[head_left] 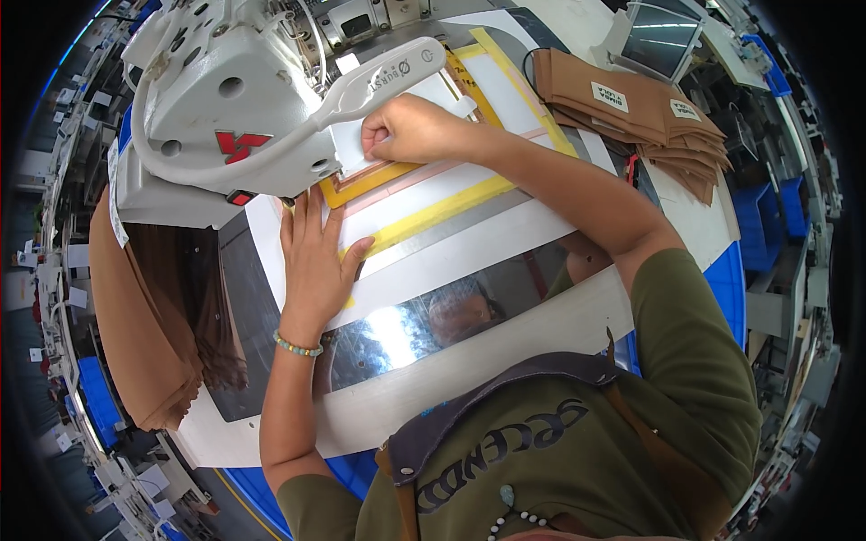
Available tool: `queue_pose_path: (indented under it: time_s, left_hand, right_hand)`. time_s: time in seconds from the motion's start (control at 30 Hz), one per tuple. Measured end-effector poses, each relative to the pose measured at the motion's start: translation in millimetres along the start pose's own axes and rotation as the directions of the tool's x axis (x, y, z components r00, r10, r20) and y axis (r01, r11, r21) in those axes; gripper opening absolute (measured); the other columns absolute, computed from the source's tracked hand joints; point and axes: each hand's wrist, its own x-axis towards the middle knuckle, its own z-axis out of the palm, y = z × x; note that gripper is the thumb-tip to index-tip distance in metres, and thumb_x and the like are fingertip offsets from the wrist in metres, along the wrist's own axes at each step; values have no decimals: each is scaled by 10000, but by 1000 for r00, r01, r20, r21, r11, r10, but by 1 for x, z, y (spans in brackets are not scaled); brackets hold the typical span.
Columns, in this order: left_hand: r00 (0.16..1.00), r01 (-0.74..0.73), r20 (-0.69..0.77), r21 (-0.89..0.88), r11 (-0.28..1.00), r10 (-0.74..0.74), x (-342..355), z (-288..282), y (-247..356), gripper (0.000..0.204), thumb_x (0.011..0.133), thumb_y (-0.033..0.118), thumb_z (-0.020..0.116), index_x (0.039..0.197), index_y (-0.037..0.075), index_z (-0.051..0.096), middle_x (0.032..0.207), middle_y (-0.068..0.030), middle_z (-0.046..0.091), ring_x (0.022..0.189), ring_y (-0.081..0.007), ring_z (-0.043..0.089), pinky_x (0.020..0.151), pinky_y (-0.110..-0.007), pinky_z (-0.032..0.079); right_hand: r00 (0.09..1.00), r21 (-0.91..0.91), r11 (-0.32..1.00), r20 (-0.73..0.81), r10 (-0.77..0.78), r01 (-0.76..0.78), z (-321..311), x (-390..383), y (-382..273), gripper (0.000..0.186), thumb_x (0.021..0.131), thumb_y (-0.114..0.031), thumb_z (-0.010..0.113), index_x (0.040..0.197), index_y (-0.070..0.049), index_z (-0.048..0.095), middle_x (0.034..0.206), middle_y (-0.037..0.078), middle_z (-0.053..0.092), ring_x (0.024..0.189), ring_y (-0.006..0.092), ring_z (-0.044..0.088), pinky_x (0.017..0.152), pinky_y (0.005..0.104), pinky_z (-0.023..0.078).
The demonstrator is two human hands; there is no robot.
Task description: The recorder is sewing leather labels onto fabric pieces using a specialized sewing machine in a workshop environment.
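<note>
Left hand (316, 248): palm down, fingers extended and slightly apart, thumb out to the side; it presses on the white template sheet (406, 245), grasping nothing, with its fingertips at the near left corner of the yellow frame (374, 184). Beaded bracelet (298, 346) on that wrist.

Right hand (406, 128): fingers curled together into a loose fist over the white panel (350, 144) inside the frame. Cannot tell whether anything is pinched in it; the inner side of the fingers is hidden. Forearm crosses above the template from the right.

Template: lies beneath both hands, set at a slant, partly under the machine head. Yellow tape (442, 216) runs along its near and right edges; pale pink strips are also visible on it.

Beyond the hands, to the left: light-grey industrial sewing machine (225, 108), its curved arm (388, 77) reaching over the frame just beyond the right hand.

Nearer the body: polished metal plate (442, 316), reflective, let into the pale worktop (487, 368).

Left edge of worktop: brown fabric pieces (140, 316) hang down over the side. Right side: folded stack of brown fabric (591, 86) bearing white labels; a tilted screen (658, 41) stands behind it. Blue bin (756, 227) farther right, beyond the worktop.
</note>
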Motion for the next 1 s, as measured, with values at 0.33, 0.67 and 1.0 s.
queue_pose_path:
  time_s: [0.33,0.67,1.0]
  left_hand:
    - [998,24,-58,-17,1000,-25,3,7,-1,679,1062,482,589,1557,21,536,1680,-282,376,1578,-451,301,1294,-595,170]
    - [999,41,2,51,998,-41,2,7,-1,656,1110,458,488,1620,47,469,1722,-226,352,1623,-396,250,1316,-552,136]
    - [999,31,-35,64,997,-28,2,7,-2,652,1118,460,482,1627,52,459,1712,-231,363,1618,-396,259,1315,-553,142]
  right_hand:
    - [994,-57,995,76,-76,80,-38,-7,-2,152,900,-165,796,985,-41,777,757,15,712,738,112,651,705,297,505]
    - [977,-298,953,178,116,-59,-108,-31,21,166,886,-107,801,1033,-59,739,701,9,663,674,123,605,672,319,460]
    - [938,-393,913,262,228,-112,-101,-23,15,167,813,-60,787,949,-72,690,719,42,688,693,187,653,648,366,481]
